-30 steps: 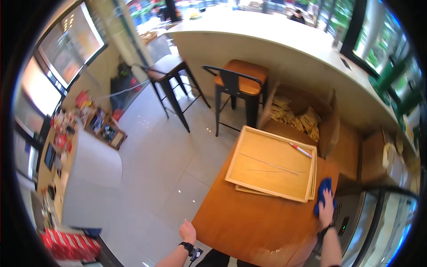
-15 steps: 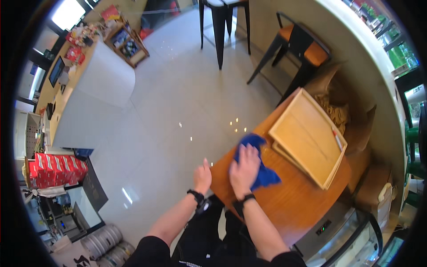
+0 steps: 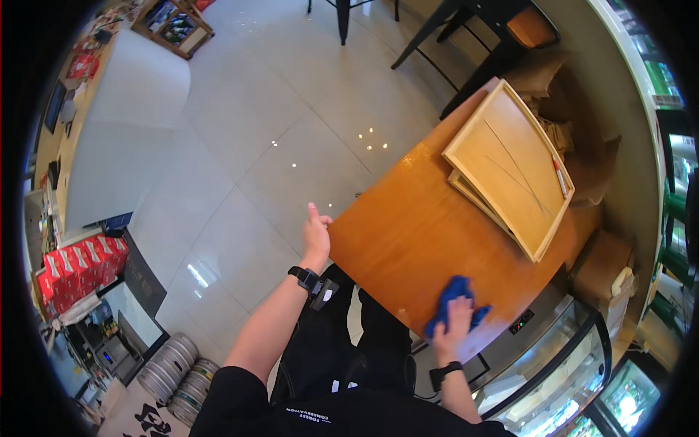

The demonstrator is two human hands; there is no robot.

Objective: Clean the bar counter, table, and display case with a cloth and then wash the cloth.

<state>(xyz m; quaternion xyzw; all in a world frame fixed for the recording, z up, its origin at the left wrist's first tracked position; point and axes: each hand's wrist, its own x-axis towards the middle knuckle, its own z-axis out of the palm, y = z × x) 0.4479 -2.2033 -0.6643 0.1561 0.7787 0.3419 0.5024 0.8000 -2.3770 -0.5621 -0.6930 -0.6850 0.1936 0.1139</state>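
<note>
My right hand (image 3: 454, 324) is on a crumpled blue cloth (image 3: 453, 295) and presses it to the wooden tabletop (image 3: 393, 240), near the edge closest to me. Its fingers reach over the cloth and blur slightly; part of the cloth is hidden under them. Off the table's left corner, my left hand (image 3: 316, 237) is held up with a finger raised and nothing in it. Two shallow wooden trays (image 3: 502, 167), one stacked askew on the other, lie on the far right of the tabletop. A red-and-white marker (image 3: 559, 177) rests in the upper one.
A black metal chair (image 3: 495, 51) stands beyond the table. Cardboard boxes (image 3: 604, 262) sit along the right wall, near a glass display case (image 3: 546, 364). To the left are a white curved counter (image 3: 124, 153), red cartons (image 3: 80, 269) and metal kegs (image 3: 167, 368).
My right hand and the blue cloth have moved from beside the trays at the table's left edge to the near right edge. The view has shifted; my left hand stays by the corner.
</note>
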